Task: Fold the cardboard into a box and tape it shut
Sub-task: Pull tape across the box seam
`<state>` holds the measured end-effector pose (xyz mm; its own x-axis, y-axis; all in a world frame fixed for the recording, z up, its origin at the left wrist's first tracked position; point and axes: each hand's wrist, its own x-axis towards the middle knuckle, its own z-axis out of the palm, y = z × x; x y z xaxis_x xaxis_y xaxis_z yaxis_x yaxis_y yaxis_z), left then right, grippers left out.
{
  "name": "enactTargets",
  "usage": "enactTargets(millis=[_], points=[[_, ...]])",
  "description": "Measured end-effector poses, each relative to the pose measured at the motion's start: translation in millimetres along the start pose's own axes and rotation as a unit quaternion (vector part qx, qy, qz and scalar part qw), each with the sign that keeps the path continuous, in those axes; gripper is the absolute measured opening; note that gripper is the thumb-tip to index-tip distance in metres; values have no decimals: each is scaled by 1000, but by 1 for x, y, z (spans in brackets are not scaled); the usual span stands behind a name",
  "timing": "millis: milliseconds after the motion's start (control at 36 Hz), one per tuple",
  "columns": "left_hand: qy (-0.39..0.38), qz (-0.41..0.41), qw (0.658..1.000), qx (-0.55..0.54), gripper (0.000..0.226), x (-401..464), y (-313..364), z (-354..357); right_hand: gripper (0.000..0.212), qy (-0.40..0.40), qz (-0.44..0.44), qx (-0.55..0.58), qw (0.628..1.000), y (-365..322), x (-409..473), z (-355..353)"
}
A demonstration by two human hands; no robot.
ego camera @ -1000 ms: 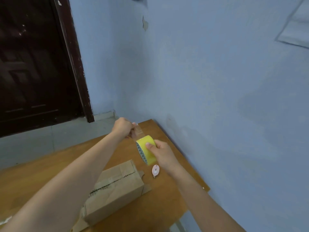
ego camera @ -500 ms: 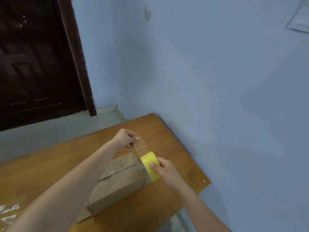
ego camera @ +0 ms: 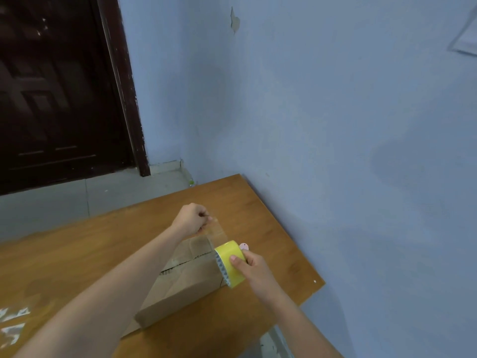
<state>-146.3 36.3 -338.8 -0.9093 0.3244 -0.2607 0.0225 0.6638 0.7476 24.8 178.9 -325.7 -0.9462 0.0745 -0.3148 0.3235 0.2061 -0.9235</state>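
A folded brown cardboard box (ego camera: 180,288) lies on the wooden table (ego camera: 271,223), its top flaps meeting along a jagged dark seam. My right hand (ego camera: 254,267) grips a yellow tape roll (ego camera: 228,262) just above the box's far right end. My left hand (ego camera: 192,219) pinches the free end of a clear tape strip (ego camera: 214,232) pulled from the roll, stretched up and to the left over the box. My left forearm hides part of the box.
A small pink object (ego camera: 244,246) lies on the table behind the roll. The blue wall (ego camera: 335,125) runs along the table's right edge. A dark door (ego camera: 56,86) stands at the back left. Clear tape scraps (ego camera: 13,321) lie at the table's left edge.
Both hands have come down and nearer with the roll, from above the table's far end to right over the box. The tape strip between them has grown longer.
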Motion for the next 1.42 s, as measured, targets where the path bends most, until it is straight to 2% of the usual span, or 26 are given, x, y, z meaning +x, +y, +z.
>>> enactTargets(millis=[194,306,389,528,667,806,944,1111,1333,1417], points=[[40,4,996,78,20,-7,-8,14,33,24,22,12,999,-2,-3,13],[50,15,993,104,27,-7,-5,20,36,35,26,14,999,-6,-4,14],[56,18,993,102,35,-6,-5,24,36,37,28,10,999,-9,-4,13],[53,24,993,107,28,-5,-5,32,26,52,33,-21,998,-12,-3,14],[78,22,992,98,24,-2,-6,29,29,53,56,0,997,-7,-8,14],[66,50,990,110,22,2,-1,25,30,63,72,10,995,-4,-8,10],[63,59,990,111,20,9,0,24,35,65,74,-33,995,-8,-7,10],[70,63,989,118,19,12,-5,29,28,71,77,-55,993,-5,-6,11],[89,43,991,94,28,13,-20,26,37,62,75,-90,991,-6,-2,14],[64,56,991,99,26,14,-22,21,44,62,67,-116,989,-1,-3,15]])
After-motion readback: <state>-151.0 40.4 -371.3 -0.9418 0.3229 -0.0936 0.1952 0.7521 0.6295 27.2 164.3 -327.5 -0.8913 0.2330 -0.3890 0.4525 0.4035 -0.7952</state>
